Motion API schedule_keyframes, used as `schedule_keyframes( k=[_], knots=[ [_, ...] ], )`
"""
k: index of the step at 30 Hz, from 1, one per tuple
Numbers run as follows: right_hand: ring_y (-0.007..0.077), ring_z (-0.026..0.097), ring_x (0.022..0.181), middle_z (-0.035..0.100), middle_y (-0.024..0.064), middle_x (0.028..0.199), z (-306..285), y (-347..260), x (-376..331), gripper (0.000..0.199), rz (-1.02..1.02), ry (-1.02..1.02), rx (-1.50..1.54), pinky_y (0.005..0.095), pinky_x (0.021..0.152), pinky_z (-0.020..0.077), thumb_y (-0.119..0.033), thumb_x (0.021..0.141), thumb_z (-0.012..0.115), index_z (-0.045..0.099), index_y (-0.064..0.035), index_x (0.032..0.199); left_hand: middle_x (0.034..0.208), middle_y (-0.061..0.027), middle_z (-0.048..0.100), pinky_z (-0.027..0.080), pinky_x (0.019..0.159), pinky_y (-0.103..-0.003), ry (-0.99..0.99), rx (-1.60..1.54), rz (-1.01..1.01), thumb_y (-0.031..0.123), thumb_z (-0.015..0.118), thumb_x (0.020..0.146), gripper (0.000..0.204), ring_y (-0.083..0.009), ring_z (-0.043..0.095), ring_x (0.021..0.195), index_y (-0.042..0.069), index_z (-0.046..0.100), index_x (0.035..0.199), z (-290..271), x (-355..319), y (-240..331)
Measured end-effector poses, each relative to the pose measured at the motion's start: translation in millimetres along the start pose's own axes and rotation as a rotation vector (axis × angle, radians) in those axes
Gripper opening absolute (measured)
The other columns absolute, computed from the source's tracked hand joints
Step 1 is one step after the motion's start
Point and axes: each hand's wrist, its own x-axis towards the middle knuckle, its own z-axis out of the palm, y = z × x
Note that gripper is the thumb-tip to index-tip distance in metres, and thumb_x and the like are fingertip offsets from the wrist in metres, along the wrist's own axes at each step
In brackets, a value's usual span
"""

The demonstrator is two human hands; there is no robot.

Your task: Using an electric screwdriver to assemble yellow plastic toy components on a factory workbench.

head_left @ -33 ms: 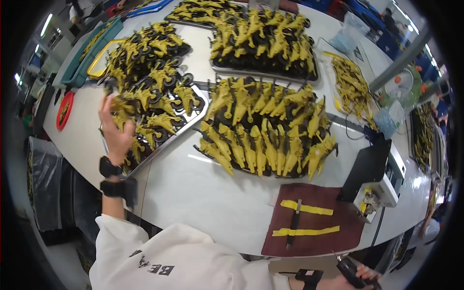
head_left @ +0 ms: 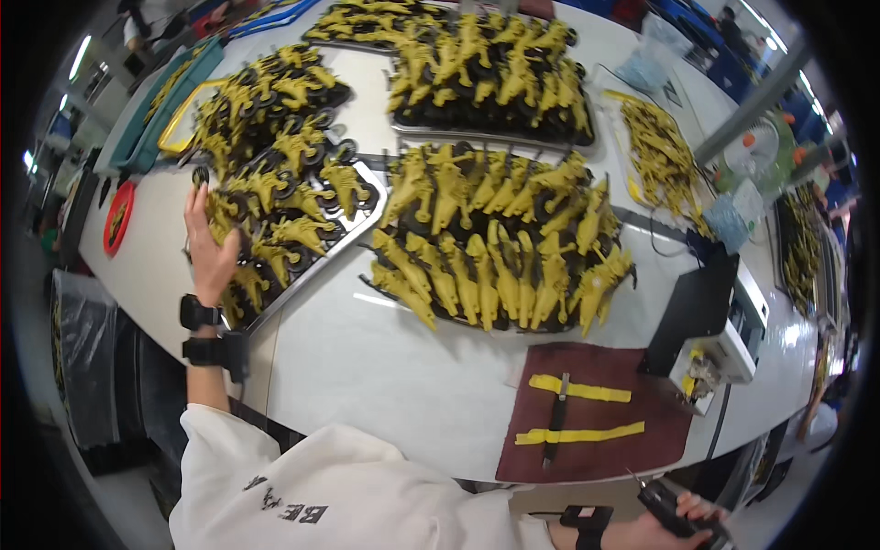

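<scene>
My left hand reaches over the left metal tray, fingers stretched and thumb apart. It lies against the yellow-and-black wheeled parts heaped there, and no firm grip on one shows. Low at the right, my right hand is closed around a black electric screwdriver with a thin metal bit. In front of me lies a dark red cloth with two yellow strips and a dark bar across them. At the cloth's right stands a black-and-white device.
Rows of yellow parts fill the middle of the white table, with another loaded tray behind. A flat tray of yellow pieces lies at the right. On the left are a red round dish and a teal bin.
My left hand has shifted slightly, its fingers still stretched over the tray's edge. The view has moved a little. My right hand keeps hold of the electric screwdriver.
</scene>
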Motion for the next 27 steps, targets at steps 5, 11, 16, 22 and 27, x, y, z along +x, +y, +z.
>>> schedule_keyframes(
  k=[5,11,16,22,27],
  knots=[
    [0.0110,0.037,0.055,0.038,0.0033,0.070,4.2,-3.1,-3.2,0.042,0.101,-0.086,0.015,0.0261,0.057,0.0327,-0.029,0.092,0.050,0.040,0.0032,0.117,0.147,-0.0236,0.021,0.019,0.110,-0.045,-0.337,0.418,0.067,0.011,0.054,0.076,0.074,-0.0379,0.020,0.137,0.001,0.024,0.142,-31.1,24.1,0.6],
    [0.0119,0.037,0.053,0.038,0.0035,0.069,3.3,-14.9,-14.8,0.044,0.067,-0.117,0.014,0.0271,0.056,0.0329,-0.030,0.092,0.049,0.040,0.0028,0.119,0.143,-0.0234,0.029,0.020,0.112,-0.041,-0.708,-0.514,0.293,0.008,0.066,0.066,0.079,-0.0329,0.029,0.134,0.000,0.032,0.137,-32.7,73.0,234.9],
    [0.0114,0.036,0.051,0.038,0.0035,0.069,0.6,-30.9,-25.0,0.042,0.063,-0.191,0.045,0.0255,0.053,0.0317,-0.030,0.092,0.049,0.040,0.0024,0.118,0.131,-0.0189,0.043,0.022,0.106,-0.054,-0.876,0.243,0.464,0.017,0.072,0.062,0.081,-0.0373,0.038,0.124,0.011,0.037,0.135,74.4,101.4,229.1],
    [0.0104,0.038,0.045,0.039,0.0027,0.062,10.5,-26.7,-22.5,0.045,0.120,-0.032,0.030,0.0242,0.047,0.0330,-0.036,0.091,0.051,0.037,-0.0022,0.117,0.111,-0.0190,0.049,0.033,0.095,-0.052,-0.746,0.150,0.641,0.026,0.077,0.053,0.097,-0.0350,0.043,0.114,0.006,0.034,0.137,80.8,94.5,218.8],
    [0.0142,0.040,0.045,0.043,0.0044,0.063,10.5,-9.0,-8.3,0.048,0.073,-0.022,-0.049,0.0282,0.047,0.0358,-0.040,0.090,0.052,0.038,-0.0040,0.118,0.120,-0.0193,0.047,0.033,0.100,-0.046,-0.177,-0.078,0.609,0.017,0.075,0.052,0.091,-0.0337,0.045,0.115,0.004,0.038,0.133,31.4,85.2,241.6]
  ],
)
